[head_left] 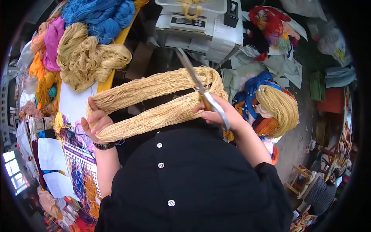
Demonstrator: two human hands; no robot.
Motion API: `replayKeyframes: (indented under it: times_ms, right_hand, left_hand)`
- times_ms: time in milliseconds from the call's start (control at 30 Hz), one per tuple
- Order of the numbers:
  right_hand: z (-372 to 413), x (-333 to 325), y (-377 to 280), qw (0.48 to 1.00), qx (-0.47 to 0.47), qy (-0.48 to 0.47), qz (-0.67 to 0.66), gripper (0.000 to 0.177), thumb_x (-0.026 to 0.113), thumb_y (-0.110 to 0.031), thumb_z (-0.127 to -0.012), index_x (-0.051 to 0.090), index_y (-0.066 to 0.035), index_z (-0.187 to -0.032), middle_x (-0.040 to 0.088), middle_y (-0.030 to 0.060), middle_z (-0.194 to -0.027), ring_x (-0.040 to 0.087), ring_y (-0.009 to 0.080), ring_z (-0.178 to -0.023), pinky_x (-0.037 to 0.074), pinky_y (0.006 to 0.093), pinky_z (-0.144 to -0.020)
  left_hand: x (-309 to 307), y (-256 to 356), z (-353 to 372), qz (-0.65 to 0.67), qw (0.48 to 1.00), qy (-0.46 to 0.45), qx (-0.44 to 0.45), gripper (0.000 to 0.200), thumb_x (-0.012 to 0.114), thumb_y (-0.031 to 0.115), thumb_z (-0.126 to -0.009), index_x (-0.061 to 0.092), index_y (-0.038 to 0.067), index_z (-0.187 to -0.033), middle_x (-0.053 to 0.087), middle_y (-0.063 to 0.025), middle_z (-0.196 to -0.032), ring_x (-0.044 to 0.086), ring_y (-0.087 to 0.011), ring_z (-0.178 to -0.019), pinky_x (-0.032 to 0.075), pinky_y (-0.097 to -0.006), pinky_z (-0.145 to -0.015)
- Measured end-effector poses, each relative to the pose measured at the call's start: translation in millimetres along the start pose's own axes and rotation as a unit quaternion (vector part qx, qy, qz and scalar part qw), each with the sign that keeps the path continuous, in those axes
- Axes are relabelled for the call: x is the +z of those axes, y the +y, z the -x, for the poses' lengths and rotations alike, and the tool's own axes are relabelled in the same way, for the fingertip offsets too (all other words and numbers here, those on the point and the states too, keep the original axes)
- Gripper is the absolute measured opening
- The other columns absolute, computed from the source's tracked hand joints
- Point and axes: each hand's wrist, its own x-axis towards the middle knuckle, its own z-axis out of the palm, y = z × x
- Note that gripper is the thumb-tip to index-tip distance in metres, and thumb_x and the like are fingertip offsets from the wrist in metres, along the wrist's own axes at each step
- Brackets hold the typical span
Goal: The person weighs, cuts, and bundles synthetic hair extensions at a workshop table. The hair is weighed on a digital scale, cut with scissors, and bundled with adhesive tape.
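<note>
A long loop of pale tan yarn, a skein, stretches across in front of my black shirt. My left hand holds its left end, with the fingers hooked through the loop and the yarn lying over the palm. At the right end, my right hand grips a pair of scissors, the blades pointing up and away over the skein. Its fingertips are right at the yarn's lower strand, and the far bend of the loop shows just beyond the hand.
A tan yarn pile and blue yarn lie on the yellow-edged table at left, near paper sheets. Ahead stands a digital scale with a white tray. More skeins are heaped at right, near a small wooden stool.
</note>
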Motion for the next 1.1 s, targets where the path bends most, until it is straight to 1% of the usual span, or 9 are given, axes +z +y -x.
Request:
replayKeyframes:
  times_ms: [67,167,200,300,433,700,833,1033,1100]
  right_hand:
    - [-15,9,-4,0.992,-0.045,-0.071,0.098,0.028,0.071,-0.023,-0.08,0.053,-0.005,-0.092,0.055,-0.0015,-0.075,0.049,0.0044,-0.058,0.041,0.0204,-0.051]
    - [-24,13,-20,0.969,0.094,-0.191,0.122,0.031,0.07,-0.034,-0.082,0.055,-0.007,-0.084,0.052,-0.0037,-0.066,0.047,0.0041,-0.055,0.039,0.0212,-0.049]
    - [-25,12,-26,0.938,0.081,-0.22,0.256,0.036,0.068,-0.041,-0.082,0.056,-0.007,-0.084,0.052,-0.0031,-0.064,0.048,0.0053,-0.054,0.04,0.0216,-0.049]
    - [-26,10,-31,0.911,0.113,-0.282,0.279,0.04,0.064,-0.046,-0.083,0.054,-0.007,-0.085,0.05,-0.0026,-0.065,0.048,0.0059,-0.054,0.038,0.0212,-0.049]
    - [-24,6,-28,0.927,0.152,-0.272,0.208,0.051,0.057,-0.058,-0.084,0.052,-0.007,-0.08,0.048,-0.0019,-0.063,0.049,0.0066,-0.054,0.041,0.021,-0.049]
    - [-31,4,-31,0.885,0.191,-0.333,0.263,0.05,0.061,-0.055,-0.082,0.054,-0.006,-0.085,0.049,-0.0023,-0.066,0.049,0.0056,-0.055,0.041,0.0201,-0.049]
    - [-31,5,-34,0.931,0.131,-0.31,0.141,0.042,0.066,-0.044,-0.079,0.052,-0.007,-0.093,0.048,-0.005,-0.069,0.044,0.0026,-0.059,0.038,0.0174,-0.051]
    - [-31,5,-32,0.949,0.145,-0.249,0.129,0.053,0.07,-0.052,-0.074,0.052,-0.007,-0.095,0.047,-0.0055,-0.068,0.042,0.0023,-0.059,0.035,0.0166,-0.05]
    - [-31,7,-31,0.951,0.094,-0.269,0.124,0.048,0.062,-0.052,-0.083,0.055,-0.006,-0.091,0.048,-0.003,-0.066,0.047,0.0056,-0.057,0.043,0.0202,-0.051]
  left_hand:
    - [3,-3,-4,0.004,1.0,-0.001,0.006,0.061,0.057,0.022,-0.089,0.03,0.013,-0.143,0.061,-0.0003,-0.092,0.056,-0.008,-0.06,0.049,-0.023,-0.06]
    - [6,-3,-6,0.009,1.0,-0.001,0.012,0.061,0.058,0.021,-0.089,0.031,0.011,-0.142,0.061,-0.0011,-0.092,0.055,-0.0079,-0.06,0.049,-0.0223,-0.058]
    - [6,-2,-7,0.012,1.0,-0.001,0.011,0.061,0.058,0.022,-0.089,0.031,0.012,-0.143,0.061,0.0002,-0.091,0.056,-0.0074,-0.06,0.049,-0.0226,-0.059]
    - [6,-2,-9,0.011,1.0,-0.023,0.013,0.058,0.057,0.023,-0.09,0.033,0.013,-0.141,0.061,0.0005,-0.089,0.055,-0.0069,-0.058,0.048,-0.0219,-0.058]
    - [7,-5,-12,-0.002,0.999,-0.03,0.026,0.055,0.056,0.022,-0.09,0.036,0.011,-0.14,0.063,-0.0006,-0.088,0.053,-0.007,-0.055,0.048,-0.0213,-0.054]
    - [3,-3,-13,-0.013,0.999,-0.048,0.011,0.054,0.054,0.026,-0.091,0.036,0.014,-0.14,0.062,-0.0009,-0.09,0.056,-0.0071,-0.057,0.047,-0.0214,-0.056]
    - [2,-2,-8,-0.019,0.999,-0.031,0.01,0.053,0.056,0.024,-0.09,0.039,0.011,-0.138,0.063,-0.0012,-0.087,0.055,-0.0085,-0.053,0.049,-0.0221,-0.053]
    - [-5,0,-1,-0.019,0.999,-0.028,0.001,0.054,0.055,0.025,-0.09,0.037,0.012,-0.139,0.062,-0.0019,-0.09,0.056,-0.0082,-0.057,0.049,-0.0219,-0.054]
    - [-5,0,-1,-0.016,0.999,-0.033,-0.004,0.055,0.054,0.027,-0.09,0.036,0.013,-0.14,0.061,-0.0024,-0.092,0.055,-0.0074,-0.059,0.047,-0.0203,-0.054]
